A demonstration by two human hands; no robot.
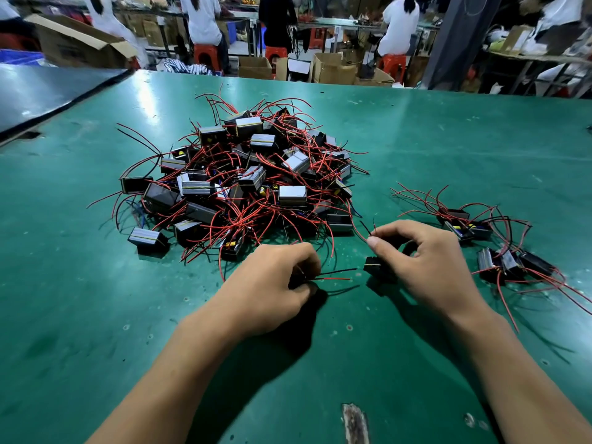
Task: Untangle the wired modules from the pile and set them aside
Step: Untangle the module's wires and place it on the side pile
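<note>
Pinching wire ends (333,279), left hand (272,285) curls; right hand (429,261) grips a black module (373,268).

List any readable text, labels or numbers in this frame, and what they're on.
None legible.
Cardboard box: dark print on its side, too blurred to read.
Pile of wired modules: no readable markings on the housings.
Black module in the right hand: no label visible.
Wires in the left hand: no print visible.
</note>
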